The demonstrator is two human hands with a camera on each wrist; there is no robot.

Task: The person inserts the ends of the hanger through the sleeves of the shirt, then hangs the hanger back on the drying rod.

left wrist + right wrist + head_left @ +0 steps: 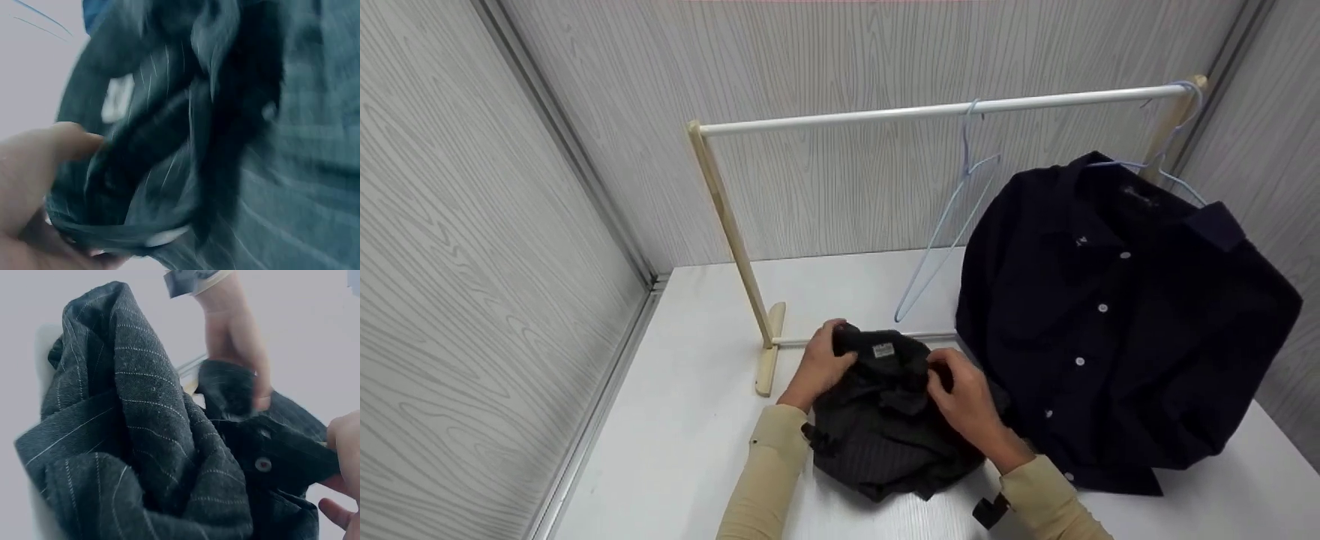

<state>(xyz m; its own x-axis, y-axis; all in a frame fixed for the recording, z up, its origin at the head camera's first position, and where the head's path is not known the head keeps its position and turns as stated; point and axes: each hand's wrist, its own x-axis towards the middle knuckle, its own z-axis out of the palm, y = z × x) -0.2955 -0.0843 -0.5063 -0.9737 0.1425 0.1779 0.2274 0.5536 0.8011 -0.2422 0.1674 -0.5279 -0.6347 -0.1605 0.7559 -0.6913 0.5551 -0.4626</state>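
Note:
A dark pinstriped shirt (pixel 877 442) lies bunched on the white table, its collar end raised and a small white label (pixel 883 350) showing inside the neck. My left hand (pixel 821 366) grips the left side of the collar, thumb inside and fingers outside. At the collar's other side my right hand (pixel 964 394) pinches the fabric between thumb and fingers. A white button (pixel 262 464) shows near the right hand in the right wrist view. The left wrist view is blurred, with the collar (pixel 140 140) curving away from the left thumb.
Behind the shirt stands a rack with a white rail (pixel 847 116) and wooden posts (pixel 731 225). An unloaded light blue hanger (pixel 934 240) hangs on the rail. To the right, a navy button-up shirt (pixel 1035 300) hangs on another hanger (pixel 1174 142), its lower part by my right forearm.

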